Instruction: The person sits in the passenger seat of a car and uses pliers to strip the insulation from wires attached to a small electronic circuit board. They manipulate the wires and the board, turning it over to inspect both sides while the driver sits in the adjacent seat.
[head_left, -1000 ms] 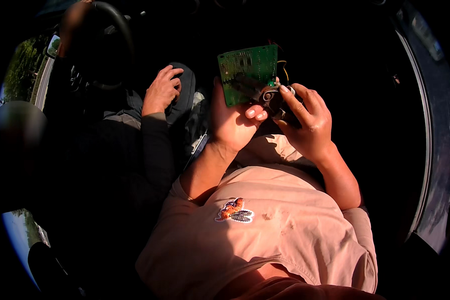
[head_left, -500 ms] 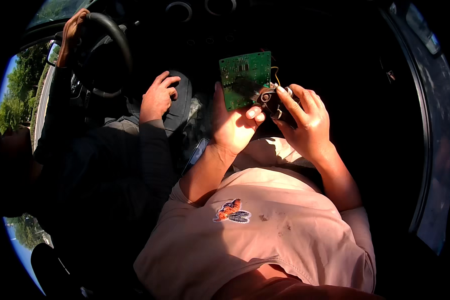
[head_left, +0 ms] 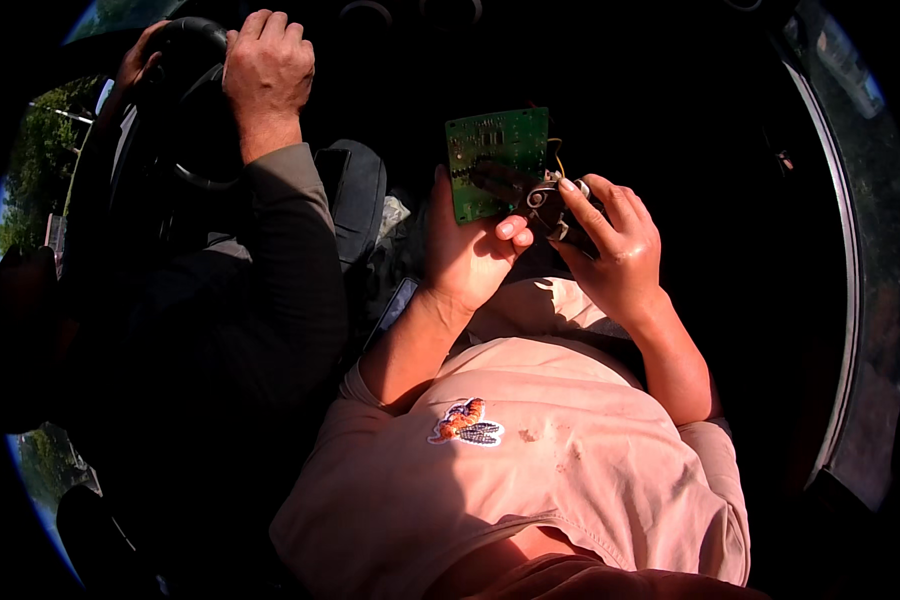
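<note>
A green circuit board (head_left: 515, 135) stands upright above my lap, gripped along its lower left side by my left hand (head_left: 470, 250). Rows of small solder points and dark parts show on its face. At its lower right corner is a small dark part with a round metal piece (head_left: 538, 199), which my right hand (head_left: 615, 240) pinches between thumb and fingers. A thin yellow wire (head_left: 560, 160) loops between the board and this part. My left fingertips sit close beside the dark part; whether they touch it cannot be made out. Shadow hides the part's underside.
On my left sits a driver in a dark sleeve, one hand (head_left: 268, 75) by the black steering wheel (head_left: 192, 30), the other on its far side. A phone-like object (head_left: 398, 302) lies beside my left forearm. The car door edge (head_left: 850, 250) runs down the right.
The driver's near hand has moved from their thigh up to the steering wheel. My hands, the board and the dark part have shifted very slightly right.
</note>
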A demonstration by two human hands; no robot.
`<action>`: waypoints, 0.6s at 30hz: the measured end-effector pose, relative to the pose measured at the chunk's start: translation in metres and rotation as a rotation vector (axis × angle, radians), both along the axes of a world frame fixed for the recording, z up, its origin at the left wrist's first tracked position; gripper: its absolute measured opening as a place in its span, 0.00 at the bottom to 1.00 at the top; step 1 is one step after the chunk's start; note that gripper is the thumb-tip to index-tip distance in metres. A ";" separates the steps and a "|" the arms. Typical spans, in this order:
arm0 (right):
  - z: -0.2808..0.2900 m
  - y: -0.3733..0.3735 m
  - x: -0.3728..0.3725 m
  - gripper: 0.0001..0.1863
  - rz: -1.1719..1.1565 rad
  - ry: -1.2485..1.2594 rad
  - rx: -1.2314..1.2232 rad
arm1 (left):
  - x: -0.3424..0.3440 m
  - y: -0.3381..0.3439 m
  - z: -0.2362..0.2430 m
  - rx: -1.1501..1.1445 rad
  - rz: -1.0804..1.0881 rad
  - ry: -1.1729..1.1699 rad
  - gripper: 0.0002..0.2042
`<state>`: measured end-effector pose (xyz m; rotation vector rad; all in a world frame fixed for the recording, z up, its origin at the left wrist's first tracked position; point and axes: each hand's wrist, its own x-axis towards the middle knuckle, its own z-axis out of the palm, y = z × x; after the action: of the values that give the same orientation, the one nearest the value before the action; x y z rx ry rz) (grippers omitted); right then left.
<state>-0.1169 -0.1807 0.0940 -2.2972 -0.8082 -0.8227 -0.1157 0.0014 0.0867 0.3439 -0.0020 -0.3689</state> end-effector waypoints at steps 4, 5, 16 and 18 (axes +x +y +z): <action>-0.009 -0.004 0.001 0.35 -0.002 0.013 0.013 | -0.001 -0.002 0.000 0.019 -0.017 0.023 0.26; -0.006 -0.004 0.001 0.35 0.006 0.029 0.008 | 0.000 -0.002 0.000 0.015 -0.024 0.029 0.25; 0.001 -0.017 0.011 0.36 0.024 0.029 -0.008 | 0.005 0.005 0.011 0.151 -0.078 0.059 0.26; 0.003 -0.023 0.011 0.36 0.019 0.036 -0.007 | 0.006 0.005 0.010 0.213 -0.079 0.061 0.25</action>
<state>-0.1060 -0.2034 0.0973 -2.3003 -0.8168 -0.7691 -0.1097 0.0061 0.0971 0.5436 0.0842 -0.4589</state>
